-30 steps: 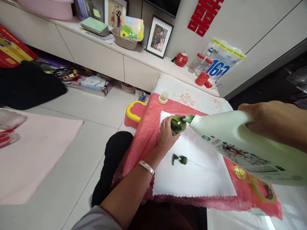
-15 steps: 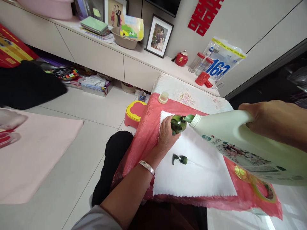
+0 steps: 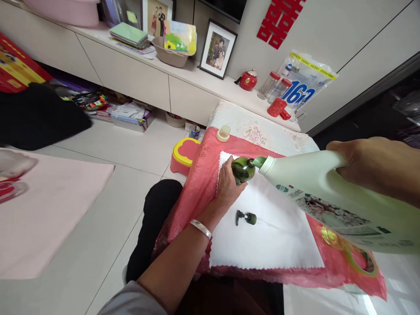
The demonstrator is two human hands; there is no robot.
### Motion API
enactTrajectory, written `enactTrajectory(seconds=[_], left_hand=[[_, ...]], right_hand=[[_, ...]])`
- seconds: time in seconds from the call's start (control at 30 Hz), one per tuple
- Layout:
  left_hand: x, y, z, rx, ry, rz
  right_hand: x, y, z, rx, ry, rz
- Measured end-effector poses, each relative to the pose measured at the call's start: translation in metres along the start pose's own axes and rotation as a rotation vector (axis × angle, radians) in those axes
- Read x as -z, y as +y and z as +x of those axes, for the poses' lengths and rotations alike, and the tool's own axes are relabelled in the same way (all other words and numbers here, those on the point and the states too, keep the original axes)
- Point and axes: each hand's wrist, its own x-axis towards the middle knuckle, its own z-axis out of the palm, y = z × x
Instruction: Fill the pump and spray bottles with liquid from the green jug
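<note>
My left hand (image 3: 229, 181) is wrapped round a small dark green see-through bottle (image 3: 243, 171) on a white cloth (image 3: 262, 245). My right hand (image 3: 367, 164) grips the handle of a large pale green jug (image 3: 328, 183) with a printed label. The jug is tilted, and its green spout meets the small bottle's mouth. Whether liquid is flowing I cannot tell. On the cloth, nearer to me, lies a dark green pump head (image 3: 246, 218) with a clear tube. A cream cap (image 3: 223, 134) stands at the far left of the red table cover (image 3: 193, 192).
Clear yellowish tape rolls (image 3: 362, 261) lie at the table's right corner. A red and yellow stool (image 3: 185, 153) stands left of the table. Behind, a long cabinet (image 3: 127, 65) holds framed photos, a red pot (image 3: 248, 80), glass jars and a plastic bag (image 3: 306, 83).
The small bottle has shifted very slightly in my left hand. The jug and my right hand look unmoved.
</note>
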Motion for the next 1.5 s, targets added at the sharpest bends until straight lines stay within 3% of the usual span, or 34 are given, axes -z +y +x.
enactTrajectory(seconds=[0.53,0.73,1.03,1.17,1.33,1.5], left_hand=[[0.000,0.002,0.000,-0.001,-0.005,0.029],[0.000,0.002,0.000,0.003,-0.005,0.023],[0.002,0.003,0.000,0.012,-0.019,0.026],[0.003,0.002,0.000,-0.001,-0.032,0.018],[0.004,0.002,0.000,-0.014,-0.047,0.034],[0.005,0.001,0.002,0.027,-0.061,0.007]], right_hand=[[0.000,-0.004,0.002,0.009,0.038,-0.023],[0.001,-0.001,0.001,0.108,0.116,-0.048],[0.005,-0.011,-0.003,-0.015,0.033,0.003],[0.004,-0.010,-0.002,0.010,0.071,-0.020],[-0.013,0.005,0.013,0.129,0.130,-0.062],[-0.039,0.023,0.021,0.119,0.100,0.018]])
